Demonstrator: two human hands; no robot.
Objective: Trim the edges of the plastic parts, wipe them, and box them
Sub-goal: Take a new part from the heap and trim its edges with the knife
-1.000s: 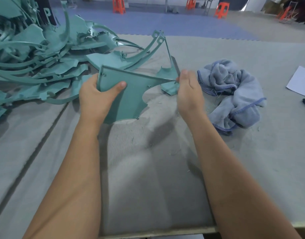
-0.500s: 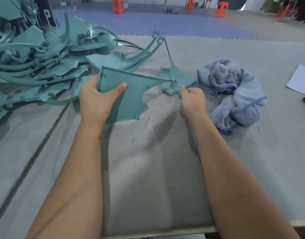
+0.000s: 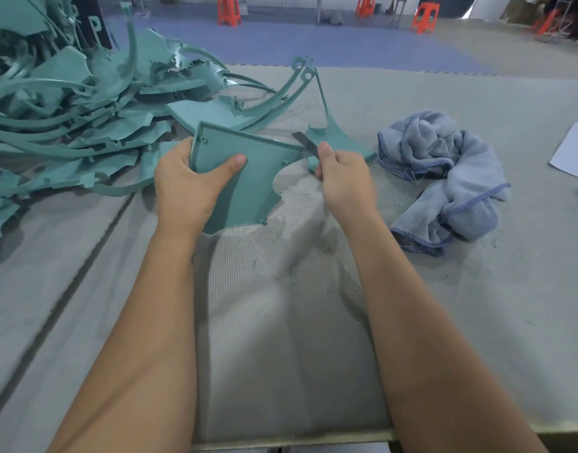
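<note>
Far to the left of both hands lies a heap (image 3: 68, 119) of teal parts, piled loosely on the worktop (image 3: 477, 289) and not yet trimmed, as far as can be judged. The left hand (image 3: 186, 188) grips one flat teal part (image 3: 248, 178) by its near-left corner, thumb across the face and fingers curled behind, tilting it up off the worktop. To the right, the right hand (image 3: 343, 174) pinches a thin grey blade (image 3: 305, 143) between thumb and fingers, its tip at the part's upper right edge.

Half a second ago the right hand sat lower, off the end of the part, with no blade showing; now it has risen and the blade meets the rim again. That reads as a fresh scraping stroke starting after the last one ran off the end, so trimming of this part is ongoing. Fine shavings (image 3: 333, 282) scattered between the forearms fit that.

Just right of the right hand lies a crumpled blue towel (image 3: 444, 178), untouched, so wiping is probably still to come. No box is in view.
</note>
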